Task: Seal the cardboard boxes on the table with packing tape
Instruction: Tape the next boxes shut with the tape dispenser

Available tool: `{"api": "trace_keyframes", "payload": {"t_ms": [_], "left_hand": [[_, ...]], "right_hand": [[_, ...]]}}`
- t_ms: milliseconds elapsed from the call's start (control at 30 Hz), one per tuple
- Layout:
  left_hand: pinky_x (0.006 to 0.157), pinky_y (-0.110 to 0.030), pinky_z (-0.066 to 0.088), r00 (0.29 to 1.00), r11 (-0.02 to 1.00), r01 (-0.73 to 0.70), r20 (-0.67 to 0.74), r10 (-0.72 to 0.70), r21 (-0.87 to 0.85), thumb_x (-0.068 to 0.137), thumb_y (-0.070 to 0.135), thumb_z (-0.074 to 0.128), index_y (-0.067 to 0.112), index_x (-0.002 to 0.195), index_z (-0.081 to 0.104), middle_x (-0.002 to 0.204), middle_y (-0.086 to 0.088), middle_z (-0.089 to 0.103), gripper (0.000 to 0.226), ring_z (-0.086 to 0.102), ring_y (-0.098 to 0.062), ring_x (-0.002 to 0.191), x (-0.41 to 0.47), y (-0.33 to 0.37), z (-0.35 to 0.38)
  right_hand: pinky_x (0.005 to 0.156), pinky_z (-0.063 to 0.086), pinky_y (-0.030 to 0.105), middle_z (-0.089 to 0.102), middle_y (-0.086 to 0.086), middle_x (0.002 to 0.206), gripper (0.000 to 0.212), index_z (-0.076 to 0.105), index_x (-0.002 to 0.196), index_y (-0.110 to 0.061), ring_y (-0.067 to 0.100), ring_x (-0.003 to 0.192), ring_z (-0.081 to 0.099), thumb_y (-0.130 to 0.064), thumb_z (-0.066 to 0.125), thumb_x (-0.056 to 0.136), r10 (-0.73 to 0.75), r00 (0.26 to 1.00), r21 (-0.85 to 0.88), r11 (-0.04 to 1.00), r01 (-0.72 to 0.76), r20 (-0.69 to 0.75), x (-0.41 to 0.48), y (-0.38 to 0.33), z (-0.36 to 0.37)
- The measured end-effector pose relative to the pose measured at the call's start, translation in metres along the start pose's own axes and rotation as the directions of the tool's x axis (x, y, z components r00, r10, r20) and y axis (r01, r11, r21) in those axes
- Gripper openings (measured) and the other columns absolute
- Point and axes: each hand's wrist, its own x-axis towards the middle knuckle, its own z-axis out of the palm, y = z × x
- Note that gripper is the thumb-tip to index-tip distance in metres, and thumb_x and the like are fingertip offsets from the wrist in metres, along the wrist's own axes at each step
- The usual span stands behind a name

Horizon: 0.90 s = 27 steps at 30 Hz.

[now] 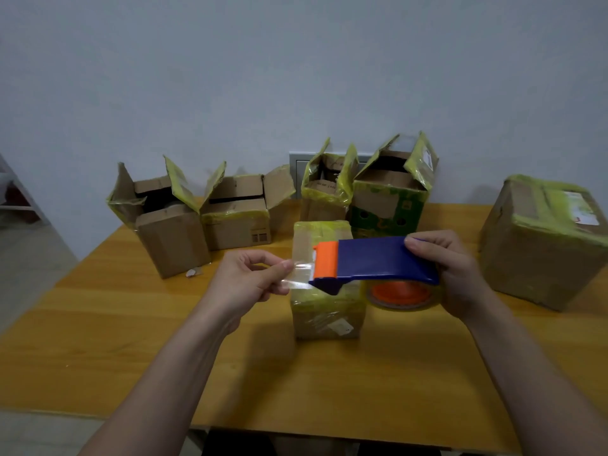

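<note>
**Tape end drawn out above the small box**

The step in hand seems to be the start of one seal: tape is being drawn from the dispenser. The left hand pinches the free end of the clear packing tape between thumb and fingers. The right hand grasps the rear of the blue plastic tape dispenser with an orange front. Both are held just above the small closed cardboard box wrapped in yellowish tape, which stands near the middle of the light wooden table.

The next move, as I judge it, is to press the tape end on the left side of this box. The dispenser then goes across the top, with the strip kept tight so that it does not fold on itself.

Four open cardboard boxes wait at the back with flaps up. A large closed cardboard box stands at the right.

A white label is on the small box and another label on the large one, but both are too small to read. No brand is legible.
</note>
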Motion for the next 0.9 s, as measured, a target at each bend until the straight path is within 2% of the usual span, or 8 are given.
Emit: {"api": "trace_keyframes", "payload": {"t_ms": [100,200,267,333,433,567,767,900], "left_hand": [[0.054,-0.022,0.047,1.0,0.998,-0.01,-0.003,0.01,0.069,0.089,0.024,0.078,0.013,0.088,0.08,0.075,-0.009,0.077,0.011,0.071,-0.015,0.066,-0.003,-0.006,0.002],[0.054,-0.021,0.048,0.999,0.984,-0.034,-0.006,0.036,0.174,0.089,0.028,0.079,0.017,0.088,0.081,0.074,-0.004,0.077,0.011,0.072,-0.014,0.066,-0.004,-0.01,0.007],[0.052,-0.017,0.048,0.999,0.971,-0.037,-0.014,0.041,0.238,0.089,0.028,0.079,0.018,0.088,0.08,0.073,-0.001,0.077,0.011,0.072,-0.011,0.064,-0.005,-0.012,0.011],[0.052,-0.015,0.048,0.997,0.949,-0.052,-0.031,0.065,0.312,0.09,0.032,0.079,0.021,0.088,0.08,0.072,0.002,0.077,0.011,0.072,-0.009,0.064,-0.005,-0.013,0.014],[0.058,-0.024,0.054,0.994,0.906,-0.071,-0.047,0.099,0.418,0.09,0.037,0.078,0.029,0.086,0.079,0.069,0.008,0.076,0.009,0.072,-0.006,0.065,-0.006,-0.014,0.017],[0.058,-0.023,0.053,0.985,0.84,-0.081,-0.084,0.149,0.536,0.089,0.041,0.078,0.034,0.084,0.078,0.065,0.014,0.073,0.009,0.069,0.002,0.065,-0.008,-0.015,0.02],[0.06,-0.023,0.056,0.981,0.829,-0.062,-0.121,0.154,0.556,0.089,0.041,0.078,0.035,0.085,0.076,0.066,0.015,0.073,0.007,0.069,0.005,0.067,-0.009,-0.022,0.024],[0.063,-0.031,0.061,0.988,0.881,-0.062,-0.094,0.12,0.469,0.089,0.039,0.079,0.033,0.088,0.074,0.066,0.01,0.074,0.008,0.072,-0.001,0.063,-0.007,-0.024,0.023]], "right_hand": [[0.056,0.049,0.02,0.065,0.007,0.062,0.031,0.074,0.074,-0.008,0.017,0.056,0.061,-0.024,0.052,0.09,0.014,1.0,-0.041,0.999,-0.013,0.028,-0.003,-0.011,-0.011],[0.058,0.048,0.019,0.066,0.011,0.064,0.033,0.071,0.077,0.0,0.017,0.057,0.062,-0.024,0.054,0.091,0.023,0.994,-0.146,0.989,-0.007,0.107,-0.005,-0.017,-0.014],[0.059,0.048,0.019,0.067,0.009,0.064,0.035,0.069,0.081,0.006,0.016,0.058,0.063,-0.024,0.055,0.092,0.023,0.991,-0.216,0.976,0.006,0.133,-0.005,-0.018,-0.013],[0.059,0.048,0.02,0.067,0.006,0.064,0.034,0.069,0.081,0.004,0.016,0.058,0.064,-0.025,0.056,0.092,0.011,0.99,-0.255,0.967,0.025,0.139,-0.006,-0.019,-0.012],[0.06,0.049,0.022,0.068,0.005,0.065,0.033,0.07,0.081,0.0,0.017,0.06,0.066,-0.03,0.059,0.091,0.002,0.989,-0.291,0.956,0.042,0.147,-0.004,-0.023,-0.01],[0.058,0.049,0.02,0.067,0.012,0.065,0.048,0.071,0.079,-0.002,0.02,0.059,0.065,-0.049,0.062,0.082,-0.013,0.987,-0.34,0.938,0.067,0.158,0.0,-0.029,-0.004],[0.06,0.051,0.023,0.071,0.012,0.072,0.053,0.071,0.084,-0.006,0.024,0.067,0.069,-0.057,0.06,0.078,0.024,0.984,-0.436,0.898,0.056,0.176,0.007,-0.029,0.001],[0.062,0.053,0.028,0.073,0.011,0.075,0.054,0.072,0.086,-0.007,0.024,0.071,0.07,-0.059,0.06,0.077,0.044,0.982,-0.463,0.885,0.048,0.186,0.01,-0.031,0.001]]}}
